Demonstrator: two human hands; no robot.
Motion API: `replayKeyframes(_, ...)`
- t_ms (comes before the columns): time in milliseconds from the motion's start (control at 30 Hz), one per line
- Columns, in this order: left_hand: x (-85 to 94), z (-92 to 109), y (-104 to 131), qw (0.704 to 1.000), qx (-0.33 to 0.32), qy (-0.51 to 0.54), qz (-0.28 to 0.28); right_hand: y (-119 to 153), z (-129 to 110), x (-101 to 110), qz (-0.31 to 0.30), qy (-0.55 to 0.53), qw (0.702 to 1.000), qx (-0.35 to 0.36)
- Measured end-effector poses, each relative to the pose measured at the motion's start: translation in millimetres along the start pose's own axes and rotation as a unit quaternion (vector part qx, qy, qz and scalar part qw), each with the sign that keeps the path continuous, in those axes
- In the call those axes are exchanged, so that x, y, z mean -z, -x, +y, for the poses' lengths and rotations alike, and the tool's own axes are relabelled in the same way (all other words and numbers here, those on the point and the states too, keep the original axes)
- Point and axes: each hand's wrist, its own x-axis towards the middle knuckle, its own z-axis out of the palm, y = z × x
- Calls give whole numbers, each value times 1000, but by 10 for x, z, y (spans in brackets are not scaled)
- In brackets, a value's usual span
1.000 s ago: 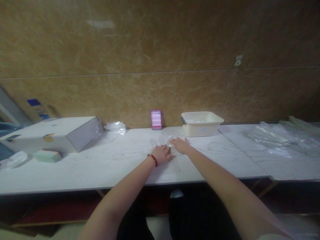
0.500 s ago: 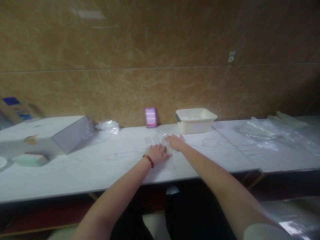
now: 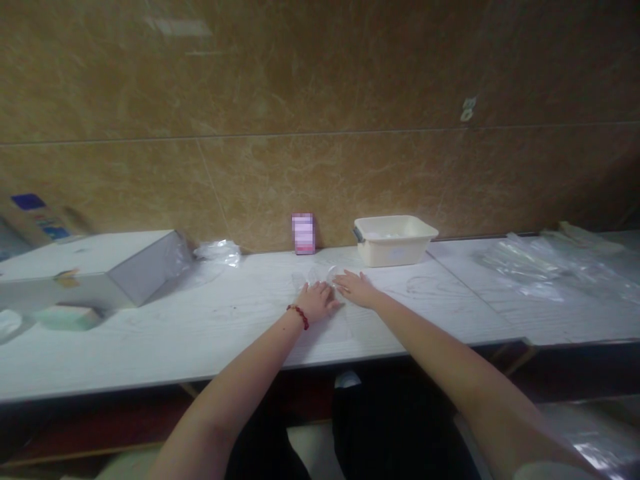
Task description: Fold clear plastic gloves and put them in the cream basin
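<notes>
A clear, thin plastic bag or sheet (image 3: 314,275) lies on the white wood-grain table, its far edge crinkled. My left hand (image 3: 319,302), a red bead bracelet at its wrist, rests palm down on the near part of the plastic with fingers stretched out. Just to its right, my right hand (image 3: 356,289) lies flat, fingertips touching the plastic's right side. Both hands are open and grip nothing that I can see. The plastic's outline under the palms is hard to make out.
Behind my right hand stands a cream plastic bin (image 3: 395,253) with pale contents. A phone (image 3: 303,235) leans against the tiled wall. A white box (image 3: 125,277), a pale green block (image 3: 69,318) and crumpled plastic (image 3: 219,253) are left; clear bags (image 3: 520,263) lie right.
The view has shifted slightly. My right hand has flattened and slid a little to the right and nearer, while my left hand has barely moved.
</notes>
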Motion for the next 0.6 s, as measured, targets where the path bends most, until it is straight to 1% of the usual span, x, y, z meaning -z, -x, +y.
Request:
replayKeyframes(67,-13,-11,16,1000,-3,-2,-6,50,0,-12,-16,15,1000,7)
replayKeyframes(233,-31,-36,53,1000,-11,-13,-9,80,42,2,-43,25,998,-29)
replayKeyframes(333,-23,-59,65,1000,-15,-18,-9,43,90,77,-65,22,997,-25)
replayKeyframes(467,-3,-65,89,1000,-10,-19,-10,-64,168,173,-116,30,992,-31)
replayKeyframes(533,10,-45,101,1000,-8,-19,-3,-132,198,182,-115,37,992,-37)
replayKeyframes(600,31,-9,107,1000,-8,-18,1,-196,210,163,-87,37,995,-39)
